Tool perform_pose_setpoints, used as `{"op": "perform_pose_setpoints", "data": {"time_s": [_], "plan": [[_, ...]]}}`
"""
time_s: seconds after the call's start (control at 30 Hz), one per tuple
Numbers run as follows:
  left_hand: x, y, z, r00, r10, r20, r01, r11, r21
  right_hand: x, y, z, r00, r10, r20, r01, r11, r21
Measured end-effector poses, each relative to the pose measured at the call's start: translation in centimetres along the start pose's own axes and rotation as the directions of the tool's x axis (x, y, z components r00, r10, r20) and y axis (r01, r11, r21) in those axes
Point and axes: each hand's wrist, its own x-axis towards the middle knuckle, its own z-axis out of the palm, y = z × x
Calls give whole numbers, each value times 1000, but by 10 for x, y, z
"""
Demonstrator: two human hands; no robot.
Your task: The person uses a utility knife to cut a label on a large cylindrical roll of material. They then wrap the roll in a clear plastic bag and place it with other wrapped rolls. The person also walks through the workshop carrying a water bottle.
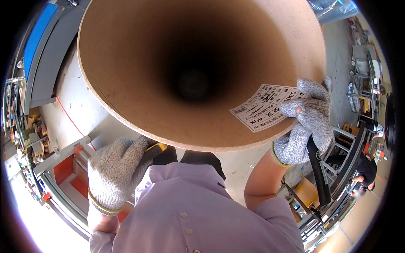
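A large brown cardboard tube (139,80) fills the upper middle, its open end facing me and its inside dark further in. A white printed label (257,110) is stuck to the inner wall at the lower right. My right hand (312,114), in a grey knit glove, grips the rim beside the label, fingers over the inside. Under that hand hangs a long black handle (319,177); how it is held is partly hidden. My left hand (116,173), gloved alike, is closed around a yellow-and-black tool (156,149) just below the rim. Its exact kind is hidden.
A grey machine with a blue top (40,40) stands at the far left. Below it is a metal frame with orange panels (67,173). Racks and a cardboard box (307,192) line the right, where a person in black (366,170) is present. Clear plastic wrap (335,10) lies upper right.
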Motion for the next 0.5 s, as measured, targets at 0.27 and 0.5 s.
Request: {"op": "perform_pose_setpoints", "data": {"time_s": [0.27, 0.5], "plan": [[-5, 14, 0, 999, -27, -25, 30, 991, 128, 19, 13, -3, 860, -495, 125, 478, 867, 140], [-10, 22, 3, 998, -10, -60, 19, 987, 160, 23, -2, 9, 855, -508, 106, 495, 860, 127]]}}
